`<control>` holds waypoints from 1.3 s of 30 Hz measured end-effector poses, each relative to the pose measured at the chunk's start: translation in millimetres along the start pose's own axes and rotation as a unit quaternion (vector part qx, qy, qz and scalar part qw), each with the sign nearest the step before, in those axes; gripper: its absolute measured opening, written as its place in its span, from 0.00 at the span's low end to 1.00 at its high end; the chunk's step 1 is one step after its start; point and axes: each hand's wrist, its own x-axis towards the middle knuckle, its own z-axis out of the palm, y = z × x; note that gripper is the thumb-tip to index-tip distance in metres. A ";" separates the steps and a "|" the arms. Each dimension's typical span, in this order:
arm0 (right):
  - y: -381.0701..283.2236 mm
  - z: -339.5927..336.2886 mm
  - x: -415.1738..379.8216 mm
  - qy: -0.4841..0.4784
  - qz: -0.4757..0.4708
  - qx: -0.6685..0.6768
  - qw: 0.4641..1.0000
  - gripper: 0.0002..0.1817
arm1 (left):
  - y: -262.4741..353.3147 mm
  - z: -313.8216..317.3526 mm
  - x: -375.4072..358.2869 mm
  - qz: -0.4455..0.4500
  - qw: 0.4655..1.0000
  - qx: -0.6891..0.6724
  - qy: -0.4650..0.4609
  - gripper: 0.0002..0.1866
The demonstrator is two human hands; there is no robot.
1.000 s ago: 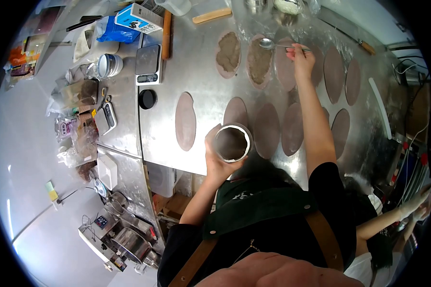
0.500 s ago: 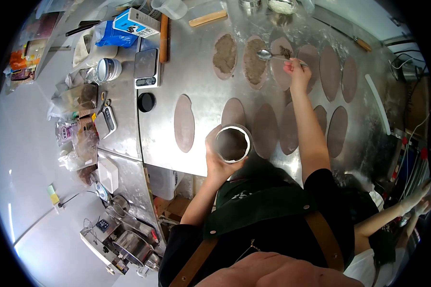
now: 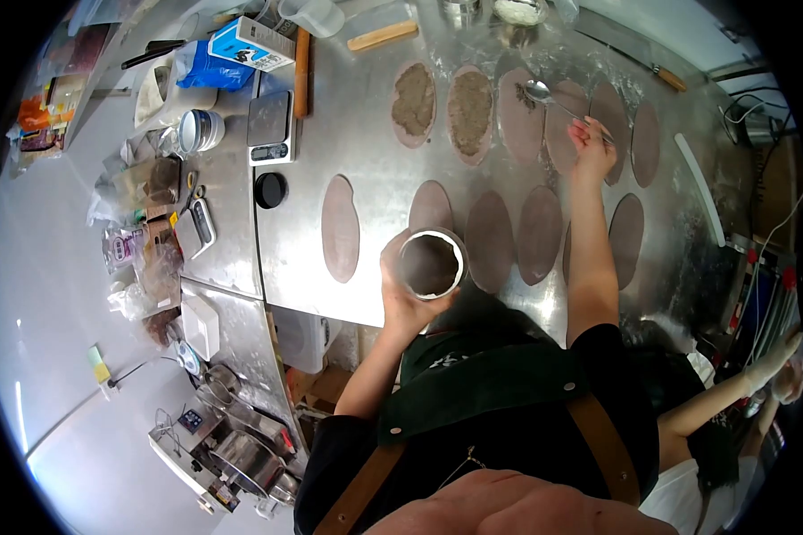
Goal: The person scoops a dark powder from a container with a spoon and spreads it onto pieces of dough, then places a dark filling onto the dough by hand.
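My left hand (image 3: 408, 301) is wrapped round a white-rimmed tub (image 3: 432, 265) with dark powder inside, held over the front of the table. In my right hand (image 3: 592, 147) is the handle of a metal spoon (image 3: 537, 91). Its bowl is over the third oval dough piece (image 3: 519, 129) of the back row, where a small dark patch of filling shows. Two back-row ovals at the left, the first (image 3: 413, 100) and the second (image 3: 470, 111), are covered with a brownish crumbly layer. Several plain brownish-mauve ovals (image 3: 489, 241) lie in the front row, partly hidden by my right forearm.
A digital scale (image 3: 270, 129), black lid (image 3: 270, 190) and rolling pin (image 3: 302, 76) are at the left. A wooden-handled knife (image 3: 669, 78) lies at the back right. Another person's gloved hand (image 3: 772, 366) shows at far right.
My right hand has moved right and slightly toward me, taking the spoon from the second oval to the third. My left hand stays with the tub.
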 end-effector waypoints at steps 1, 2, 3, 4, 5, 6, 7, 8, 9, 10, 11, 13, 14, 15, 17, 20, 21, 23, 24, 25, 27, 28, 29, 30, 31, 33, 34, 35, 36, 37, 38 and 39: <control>-5.5 -3.6 -6.3 -0.008 -0.001 -0.004 1.000 0.10 | -0.4 0.5 1.1 -0.001 1.000 -0.004 0.000 0.54; -14.4 -5.3 -15.8 -0.017 -0.002 -0.007 1.000 0.10 | -3.6 0.1 3.8 0.018 1.000 0.024 -0.003 0.53; -25.6 -6.4 -28.5 -0.056 0.004 -0.004 0.998 0.10 | -5.8 2.4 7.2 0.029 0.999 0.019 0.005 0.53; -37.5 -8.4 -44.0 -0.095 0.011 0.000 0.995 0.10 | -7.9 5.1 11.1 0.039 0.999 0.015 0.012 0.53; -52.0 -7.8 -61.6 -0.134 0.019 0.004 0.991 0.10 | -10.0 9.9 16.0 0.043 0.999 0.001 0.022 0.53; -72.2 -0.8 -84.0 -0.161 0.023 0.012 0.987 0.10 | -10.0 14.7 21.5 0.041 0.998 -0.003 0.037 0.52; -96.1 9.9 -110.1 -0.187 0.029 0.020 0.982 0.09 | -7.3 16.2 27.6 0.061 0.997 0.013 0.044 0.52; -114.2 15.2 -131.3 -0.213 0.034 0.029 0.976 0.09 | -3.8 16.9 34.0 0.082 0.995 0.030 0.051 0.52; -125.5 13.5 -146.0 -0.257 0.028 0.010 0.966 0.09 | -2.4 19.0 39.0 0.095 0.994 0.020 0.054 0.52; -135.1 11.0 -158.2 -0.300 0.021 -0.008 0.954 0.09 | 1.4 20.9 43.4 0.111 0.991 0.044 0.063 0.52; -142.2 9.8 -168.0 -0.341 0.012 -0.027 0.939 0.08 | 6.2 22.1 47.8 0.136 0.986 0.064 0.072 0.52; -150.4 13.1 -188.2 -0.363 -0.035 -0.126 0.922 0.08 | 12.3 27.7 53.9 0.169 0.978 0.073 0.094 0.53; -153.6 15.5 -197.6 -0.371 -0.057 -0.176 0.910 0.08 | 17.0 28.9 54.9 0.184 0.974 0.080 0.101 0.52; -157.0 18.8 -204.2 -0.375 -0.100 -0.228 0.893 0.05 | 22.7 29.4 56.5 0.199 0.970 0.087 0.108 0.52; -160.5 22.5 -208.7 -0.406 -0.217 -0.271 0.845 0.04 | 28.1 31.5 58.0 0.228 0.962 0.090 0.120 0.50; -158.3 27.7 -212.4 -0.425 -0.330 -0.296 0.789 0.05 | 35.2 34.4 57.0 0.254 0.953 0.100 0.128 0.49; -156.1 27.6 -213.8 -0.424 -0.346 -0.305 0.779 0.06 | 36.3 35.8 55.9 0.257 0.953 0.094 0.129 0.49; -149.6 24.4 -214.0 -0.425 -0.359 -0.314 0.769 0.07 | 37.9 38.0 53.9 0.264 0.952 0.082 0.131 0.50; -146.8 24.2 -214.6 -0.421 -0.356 -0.309 0.775 0.07 | 38.9 38.6 53.8 0.271 0.950 0.089 0.128 0.49; -144.3 25.2 -215.8 -0.418 -0.353 -0.303 0.780 0.07 | 40.2 39.0 53.9 0.278 0.948 0.096 0.125 0.49; -138.3 25.0 -216.3 -0.412 -0.336 -0.287 0.797 0.06 | 41.9 40.4 53.5 0.281 0.947 0.105 0.120 0.48; -134.3 23.9 -215.9 -0.409 -0.321 -0.277 0.808 0.05 | 42.7 41.4 52.9 0.278 0.948 0.106 0.117 0.48; -131.1 22.4 -215.8 -0.406 -0.306 -0.267 0.818 0.05 | 43.5 42.1 52.5 0.274 0.949 0.107 0.114 0.48; -129.0 19.8 -217.1 -0.391 -0.248 -0.256 0.849 0.05 | 44.4 42.3 52.3 0.271 0.950 0.107 0.110 0.48; -127.5 16.6 -218.9 -0.373 -0.188 -0.243 0.876 0.05 | 45.2 42.1 52.3 0.268 0.952 0.106 0.105 0.49; -125.3 12.6 -216.6 -0.342 -0.081 -0.224 0.909 0.09 | 45.7 42.9 52.5 0.262 0.954 0.109 0.101 0.49; -123.2 10.8 -211.9 -0.339 -0.061 -0.214 0.914 0.09 | 45.3 44.5 52.7 0.260 0.954 0.112 0.101 0.49; -120.5 8.8 -206.3 -0.336 -0.041 -0.204 0.919 0.09 | 45.2 46.0 53.2 0.257 0.954 0.116 0.101 0.49; -118.5 7.6 -203.2 -0.333 -0.021 -0.193 0.923 0.10 | 45.3 47.1 53.7 0.255 0.955 0.118 0.099 0.49; -117.2 7.7 -202.9 -0.320 -0.016 -0.176 0.931 0.10 | 45.5 48.0 54.5 0.253 0.955 0.120 0.096 0.49; -118.2 7.3 -202.7 -0.310 -0.020 -0.172 0.935 0.10 | 45.5 49.0 55.7 0.251 0.956 0.122 0.094 0.50; -120.2 6.8 -203.1 -0.299 -0.024 -0.168 0.939 0.10 | 45.4 50.1 57.0 0.245 0.957 0.119 0.095 0.50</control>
